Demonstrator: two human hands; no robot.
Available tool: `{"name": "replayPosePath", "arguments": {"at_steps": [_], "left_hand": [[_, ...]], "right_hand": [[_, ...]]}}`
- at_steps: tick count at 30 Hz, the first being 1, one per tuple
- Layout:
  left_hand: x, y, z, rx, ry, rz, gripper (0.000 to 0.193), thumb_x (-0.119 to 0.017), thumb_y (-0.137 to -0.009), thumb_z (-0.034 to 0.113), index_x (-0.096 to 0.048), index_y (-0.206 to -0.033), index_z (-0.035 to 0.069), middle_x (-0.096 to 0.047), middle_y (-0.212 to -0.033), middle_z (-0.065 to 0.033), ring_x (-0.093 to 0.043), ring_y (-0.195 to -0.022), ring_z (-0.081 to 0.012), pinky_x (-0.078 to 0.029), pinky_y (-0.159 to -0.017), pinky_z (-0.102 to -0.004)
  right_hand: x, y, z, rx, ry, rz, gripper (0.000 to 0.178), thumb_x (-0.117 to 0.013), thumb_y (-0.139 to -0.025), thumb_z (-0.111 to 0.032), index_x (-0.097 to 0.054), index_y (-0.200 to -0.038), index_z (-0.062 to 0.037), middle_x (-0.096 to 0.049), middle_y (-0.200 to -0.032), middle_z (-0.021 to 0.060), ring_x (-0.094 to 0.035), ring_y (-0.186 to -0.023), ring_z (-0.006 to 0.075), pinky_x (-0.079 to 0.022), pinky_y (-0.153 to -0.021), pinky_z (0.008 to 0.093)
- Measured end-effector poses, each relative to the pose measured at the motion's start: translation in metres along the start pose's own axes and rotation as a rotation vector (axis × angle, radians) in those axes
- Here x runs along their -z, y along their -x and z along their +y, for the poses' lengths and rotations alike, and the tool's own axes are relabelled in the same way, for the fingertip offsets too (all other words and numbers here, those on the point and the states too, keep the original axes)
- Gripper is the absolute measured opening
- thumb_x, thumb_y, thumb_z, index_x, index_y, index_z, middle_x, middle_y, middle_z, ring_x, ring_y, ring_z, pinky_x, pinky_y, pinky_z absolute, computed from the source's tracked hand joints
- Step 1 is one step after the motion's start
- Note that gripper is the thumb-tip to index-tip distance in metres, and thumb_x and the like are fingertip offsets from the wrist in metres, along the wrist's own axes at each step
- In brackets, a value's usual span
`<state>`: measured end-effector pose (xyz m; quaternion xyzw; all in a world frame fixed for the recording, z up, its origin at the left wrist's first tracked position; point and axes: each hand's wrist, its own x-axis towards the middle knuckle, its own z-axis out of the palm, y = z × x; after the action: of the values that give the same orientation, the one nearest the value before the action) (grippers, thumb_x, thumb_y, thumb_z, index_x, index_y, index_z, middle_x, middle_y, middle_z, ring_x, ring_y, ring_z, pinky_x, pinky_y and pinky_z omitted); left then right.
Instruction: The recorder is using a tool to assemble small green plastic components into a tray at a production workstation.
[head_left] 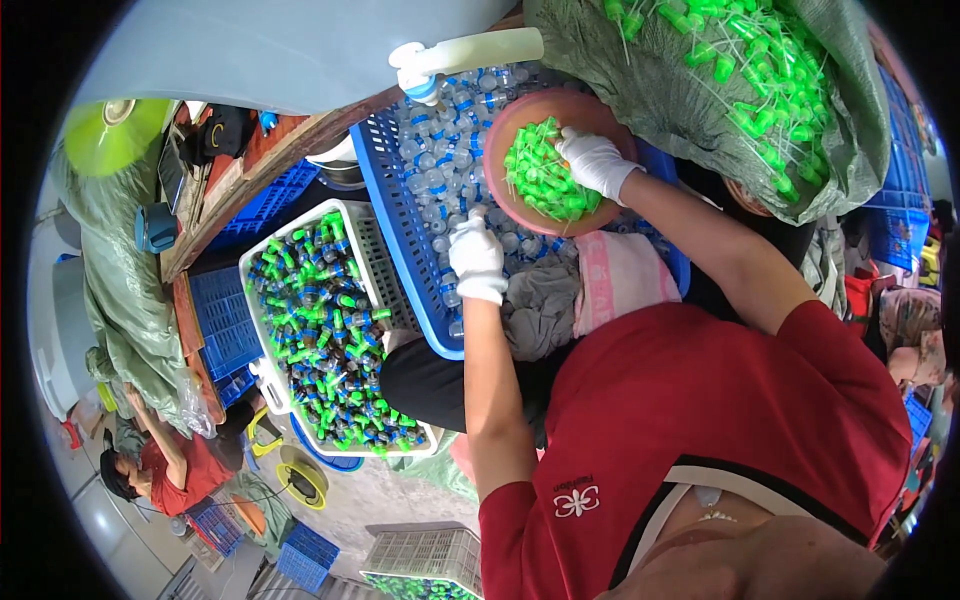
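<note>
Red shirt (700, 400) close, we can't tell if left hand (476, 258) or right hand (597, 163) pinches; pressing could tip our bowl (562, 103).

The person's 2 white-gloved hands are apart. The left hand (477, 262) shows its back, fingers curled, at the end of a bare left forearm (490, 365) pointing almost straight up the view. The right hand (592, 165) lies farther forward, fingers bent and partly hidden, its bare right forearm (690, 220) slanting in from the right.
</note>
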<state>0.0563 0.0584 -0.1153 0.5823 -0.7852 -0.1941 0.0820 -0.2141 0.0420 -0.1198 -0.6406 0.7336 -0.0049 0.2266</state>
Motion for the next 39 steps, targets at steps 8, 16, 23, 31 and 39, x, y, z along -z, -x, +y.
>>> {"name": "replayPosePath", "arguments": {"at_steps": [8, 16, 23, 31, 39], "left_hand": [[-0.067, -0.018, -0.063, 0.065, 0.6, -0.189, 0.037, -0.061, -0.088, 0.003, -0.057, -0.125, 0.007, -0.064, -0.107, -0.0114, -0.062, -0.098, -0.0232, -0.048, -0.089, -0.0366], [0.07, -0.03, 0.039, -0.197, 1.389, 0.255, 0.054, -0.062, -0.089, -0.004, -0.042, -0.138, 0.008, -0.059, -0.11, -0.0056, -0.056, -0.098, -0.0138, -0.047, -0.09, -0.0314], [0.123, -0.05, 0.08, -0.205, 1.244, 0.26, 0.05, -0.06, -0.089, -0.006, -0.048, -0.137, 0.006, -0.056, -0.125, -0.0075, -0.054, -0.11, -0.015, -0.044, -0.095, -0.0297], [0.118, -0.061, 0.093, -0.249, 1.458, 0.396, 0.044, -0.059, -0.089, -0.006, -0.053, -0.132, 0.002, -0.058, -0.123, -0.0063, -0.056, -0.11, -0.0156, -0.043, -0.098, -0.0298], [0.116, -0.062, 0.089, -0.217, 1.454, 0.323, 0.045, -0.059, -0.089, -0.006, -0.053, -0.133, 0.002, -0.058, -0.122, -0.006, -0.055, -0.11, -0.0147, -0.043, -0.098, -0.0301]], "right_hand": [[0.057, 0.047, -0.034, 0.249, 0.117, 0.181, 0.031, -0.063, -0.078, -0.012, -0.062, -0.108, -0.0045, -0.058, -0.116, 0.0135, -0.055, -0.111, 0.0354, -0.045, -0.094, 0.0471], [0.102, 0.073, -0.045, 0.481, -0.267, 0.497, 0.029, -0.064, -0.077, -0.006, -0.06, -0.105, -0.0024, -0.058, -0.106, 0.0152, -0.056, -0.102, 0.036, -0.045, -0.09, 0.0448], [0.175, 0.107, -0.084, 0.662, -0.405, 0.691, 0.027, -0.064, -0.079, -0.006, -0.06, -0.106, -0.0051, -0.054, -0.091, 0.0144, -0.059, -0.085, 0.0368, -0.049, -0.07, 0.0415], [0.209, 0.091, -0.098, 0.571, -0.176, 0.94, 0.033, -0.065, -0.078, -0.004, -0.063, -0.111, -0.0092, -0.057, -0.09, 0.0102, -0.061, -0.079, 0.0348, -0.051, -0.065, 0.0395], [0.199, 0.09, -0.096, 0.508, -0.14, 0.863, 0.032, -0.066, -0.078, -0.004, -0.065, -0.109, -0.0116, -0.059, -0.091, 0.0085, -0.063, -0.081, 0.0327, -0.053, -0.066, 0.0392]]}}
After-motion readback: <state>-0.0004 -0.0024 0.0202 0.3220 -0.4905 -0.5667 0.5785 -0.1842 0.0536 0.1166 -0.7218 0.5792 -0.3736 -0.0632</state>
